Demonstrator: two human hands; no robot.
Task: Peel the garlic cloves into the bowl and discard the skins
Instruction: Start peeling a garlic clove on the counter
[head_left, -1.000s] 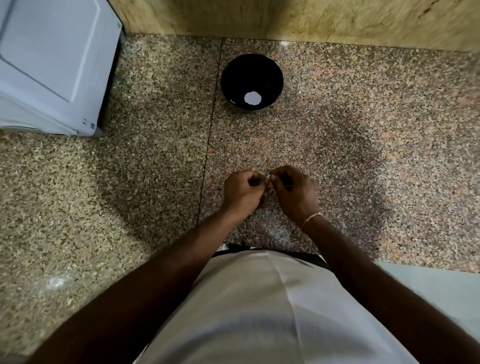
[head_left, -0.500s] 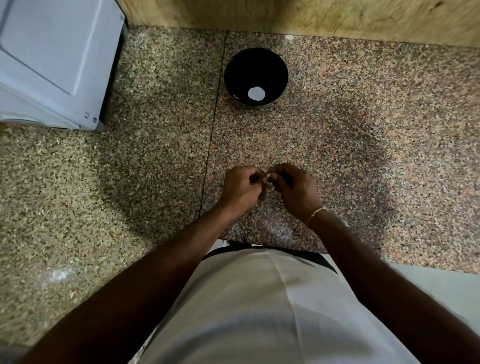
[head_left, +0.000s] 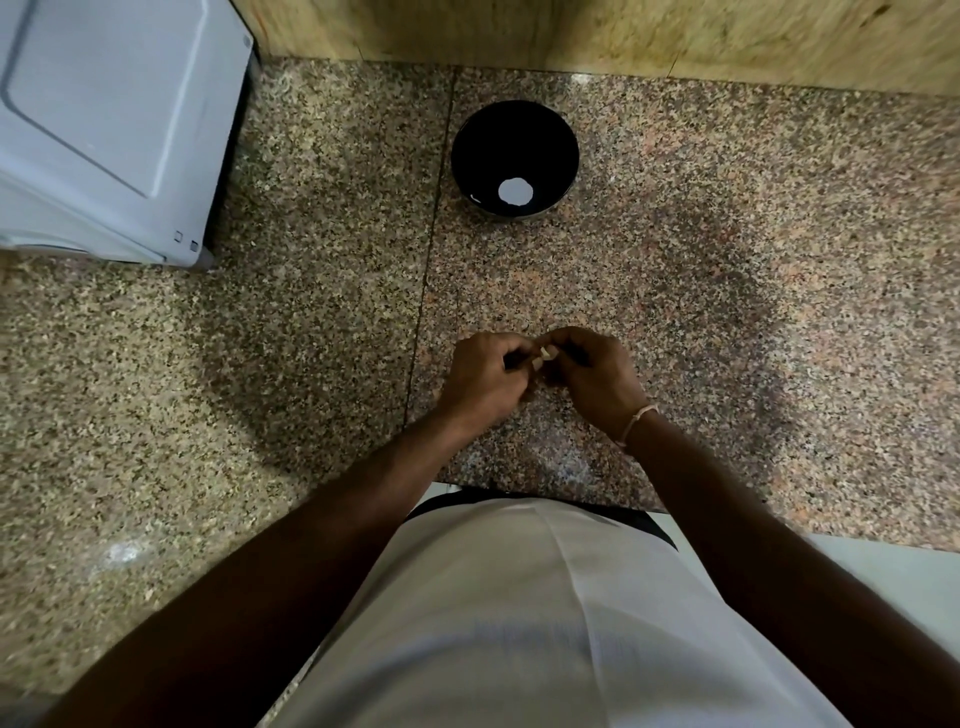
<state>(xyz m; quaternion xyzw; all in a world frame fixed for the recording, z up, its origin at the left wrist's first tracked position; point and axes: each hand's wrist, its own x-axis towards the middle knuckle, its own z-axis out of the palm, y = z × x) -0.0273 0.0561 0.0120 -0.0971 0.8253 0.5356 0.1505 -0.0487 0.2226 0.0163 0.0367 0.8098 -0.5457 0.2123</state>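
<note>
The garlic clove (head_left: 544, 356) sits pinched between both hands just above the bench (head_left: 727, 291), left hand (head_left: 485, 382) and right hand (head_left: 595, 376) each with a narrow fingertip grip on it, so peeling looks mid-way on this one (hard to tell how much skin is left, it's tiny). Farther back, well apart from the hands, is the black bowl (head_left: 514, 119) with one pale round spot at the bottom, could be a peeled clove or just a reflection. No pile of skins visible anywhere, so discarding seems still to come.
</note>
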